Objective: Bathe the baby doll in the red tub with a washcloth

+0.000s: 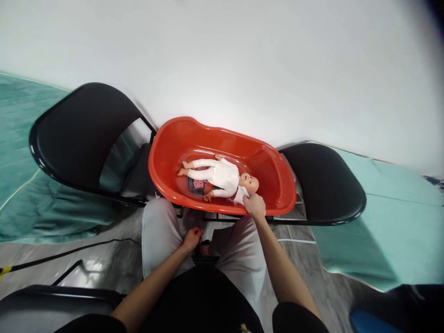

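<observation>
A baby doll (222,175) in a white outfit lies on its back in a red plastic baby bathtub (222,134). Its head points right and its bare feet point left. My right hand (255,206) reaches over the tub's near rim, closed on a small white cloth (240,196) beside the doll's head and shoulder. Part of the cloth hides inside my fingers. My left hand (193,237) rests by my left thigh, below the tub, with its fingers curled and nothing visible in them.
The tub sits across black folding chairs, the left chair (79,134) and the right chair (326,182), against a white wall (222,55). Green cloths (374,203) lie at both sides. A dark cable (69,254) crosses the floor at left, near another black chair (55,305).
</observation>
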`<state>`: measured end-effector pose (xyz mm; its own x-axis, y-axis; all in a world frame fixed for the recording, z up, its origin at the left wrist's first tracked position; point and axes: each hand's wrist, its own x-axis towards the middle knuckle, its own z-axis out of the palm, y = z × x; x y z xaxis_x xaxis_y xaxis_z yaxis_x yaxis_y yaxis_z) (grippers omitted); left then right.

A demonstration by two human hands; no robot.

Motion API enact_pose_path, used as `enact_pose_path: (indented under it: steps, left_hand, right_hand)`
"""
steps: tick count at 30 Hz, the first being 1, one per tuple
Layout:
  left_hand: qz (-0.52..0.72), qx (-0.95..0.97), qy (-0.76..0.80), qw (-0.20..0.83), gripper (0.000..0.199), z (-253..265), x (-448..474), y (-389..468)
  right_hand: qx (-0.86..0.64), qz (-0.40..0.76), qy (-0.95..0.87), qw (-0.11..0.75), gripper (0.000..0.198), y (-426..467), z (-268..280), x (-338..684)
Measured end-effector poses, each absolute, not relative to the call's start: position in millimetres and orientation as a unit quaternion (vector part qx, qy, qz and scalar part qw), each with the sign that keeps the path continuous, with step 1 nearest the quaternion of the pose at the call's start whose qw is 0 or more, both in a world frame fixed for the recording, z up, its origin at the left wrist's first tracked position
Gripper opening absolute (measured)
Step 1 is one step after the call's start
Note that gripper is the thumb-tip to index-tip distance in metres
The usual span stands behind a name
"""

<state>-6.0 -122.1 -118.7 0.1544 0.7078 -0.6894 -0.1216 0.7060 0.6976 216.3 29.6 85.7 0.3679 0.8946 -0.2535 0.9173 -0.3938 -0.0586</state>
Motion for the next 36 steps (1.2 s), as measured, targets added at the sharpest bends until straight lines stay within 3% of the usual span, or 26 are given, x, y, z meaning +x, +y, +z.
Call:
enact_pose_path:
  steps: [3, 8, 18, 23, 27, 31, 33, 36]
  left_hand:
    - [0.293, 0.255, 0.588, 0.71, 0.017, -117.4, -9.2, -124.8]
    - [0.291, 0.255, 0.584, 0.713, 0.02, -110.2, -21.2, -125.6]
    - [0.284, 0.322, 0.576, 0.696, 0.056, -80.3, -34.3, -128.1]
    - [0.258, 0.436, 0.476, 0.718, 0.064, -1.0, -40.6, -110.6]
    - [0.302, 0.533, 0.412, 0.674, 0.042, 76.1, -28.6, -65.2]
    - [0.306, 0.64, 0.499, 0.498, 0.024, 78.1, 6.7, 3.1]
    - [0.184, 0.705, 0.547, 0.412, 0.039, 57.1, 26.9, 36.2]
    - [-0.028, 0.728, 0.603, 0.325, 0.079, 28.5, 51.3, 77.0]
  right_hand:
    - [0.831, -0.127, 0.539, 0.05, 0.044, 30.7, 89.0, 213.7]
    - [0.833, -0.13, 0.535, 0.051, 0.046, 32.9, 88.6, 215.2]
    - [0.826, -0.119, 0.55, 0.026, 0.045, 25.1, 83.4, 221.7]
    - [0.802, -0.137, 0.582, -0.002, 0.044, 20.9, 88.4, 226.4]
    - [0.786, -0.148, 0.6, -0.033, 0.039, 16.6, 90.2, 231.8]
    - [0.776, -0.154, 0.608, -0.069, 0.032, 11.6, 90.1, 236.1]
    - [0.77, -0.157, 0.613, -0.084, 0.029, 10.7, 88.6, 238.1]
    - [0.764, -0.161, 0.616, -0.099, 0.029, 11.4, 84.8, 241.1]
